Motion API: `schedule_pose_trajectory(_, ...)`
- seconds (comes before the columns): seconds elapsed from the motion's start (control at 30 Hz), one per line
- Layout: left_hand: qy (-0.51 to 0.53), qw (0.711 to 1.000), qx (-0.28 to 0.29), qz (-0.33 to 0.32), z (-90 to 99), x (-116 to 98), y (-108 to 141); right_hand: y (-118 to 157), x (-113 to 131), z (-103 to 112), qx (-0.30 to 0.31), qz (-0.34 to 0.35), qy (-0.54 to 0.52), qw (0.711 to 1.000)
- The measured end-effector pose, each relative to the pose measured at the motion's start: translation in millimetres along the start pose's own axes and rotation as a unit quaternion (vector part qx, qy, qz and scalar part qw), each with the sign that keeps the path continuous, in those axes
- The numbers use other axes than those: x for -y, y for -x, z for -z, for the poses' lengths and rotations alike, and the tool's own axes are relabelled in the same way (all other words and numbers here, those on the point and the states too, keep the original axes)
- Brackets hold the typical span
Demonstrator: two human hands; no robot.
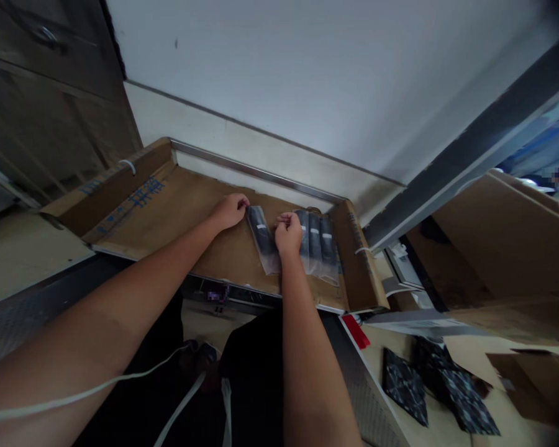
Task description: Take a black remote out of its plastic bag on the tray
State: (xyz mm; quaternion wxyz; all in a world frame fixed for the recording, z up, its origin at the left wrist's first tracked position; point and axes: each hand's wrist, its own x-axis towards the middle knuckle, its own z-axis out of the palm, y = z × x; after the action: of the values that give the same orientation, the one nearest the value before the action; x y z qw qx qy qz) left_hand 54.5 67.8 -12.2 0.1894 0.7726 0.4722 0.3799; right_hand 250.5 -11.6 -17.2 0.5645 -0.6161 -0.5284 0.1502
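A clear plastic bag with a dark rolled item and a white band (261,233) lies slightly askew on a cardboard-lined tray (193,192). At the bag's upper left corner is my left hand (230,212), thumb and fingers pinched together on its edge. My right hand (289,234) is closed just right of this bag, fingers curled; anything inside them is hidden. Several more bagged dark items (315,239) lie side by side to the right, the nearest partly covered by my right hand.
Cardboard walls (354,248) rise at both ends of the tray, fastened with white ties. A pale wall panel (270,149) stands behind it. On the floor at right lie dark patterned packages (451,385) and a red strip (355,331). A large cardboard box (507,242) stands farther right.
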Motion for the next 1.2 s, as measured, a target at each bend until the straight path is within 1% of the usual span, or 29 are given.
schedule_pose_trajectory(0.07,0.001,1.0,-0.001,0.001,0.3,-0.7,0.1,-0.1,-0.6,0.4,-0.006,-0.008,-0.019,1.0)
schedule_pose_trajectory(0.13,-0.001,1.0,0.0,0.002,0.9,-1.6,0.2,0.4,0.1,1.6,-0.009,-0.006,-0.014,1.0)
schedule_pose_trajectory(0.3,-0.013,1.0,0.004,0.004,1.7,-2.1,0.3,2.1,4.8,4.7,-0.032,-0.005,0.049,0.998)
schedule_pose_trajectory(0.43,-0.012,1.0,0.001,0.002,1.1,-0.5,0.1,2.2,8.3,5.3,-0.019,-0.005,0.085,0.996)
schedule_pose_trajectory(0.57,-0.011,1.0,0.007,0.008,1.0,-1.0,-0.1,2.0,9.0,4.8,-0.02,-0.01,0.081,0.996)
schedule_pose_trajectory(0.7,-0.007,1.0,0.009,0.013,2.4,-3.8,0.2,2.5,8.0,3.3,0.007,-0.027,0.016,0.999)
schedule_pose_trajectory(0.77,-0.009,1.0,0.009,0.012,2.9,-4.7,0.5,2.6,8.2,3.2,0.003,-0.022,-0.012,1.0)
schedule_pose_trajectory(0.83,-0.009,1.0,0.007,0.009,3.0,-4.8,0.6,2.7,9.2,3.9,-0.008,-0.014,-0.001,1.0)
schedule_pose_trajectory(0.9,-0.009,1.0,0.005,0.005,2.9,-4.4,0.6,2.9,11.0,5.3,-0.013,-0.012,0.035,0.999)
schedule_pose_trajectory(1.0,-0.011,1.0,0.003,0.003,2.7,-4.1,0.8,3.6,14.4,7.0,-0.004,-0.017,0.07,0.997)
schedule_pose_trajectory(1.1,-0.012,1.0,0.002,0.008,3.0,-4.3,1.0,4.3,17.1,7.5,0.01,-0.023,0.07,0.997)
schedule_pose_trajectory(1.2,-0.014,1.0,0.004,0.008,3.4,-4.6,0.9,4.5,17.5,7.4,0.004,-0.019,0.061,0.998)
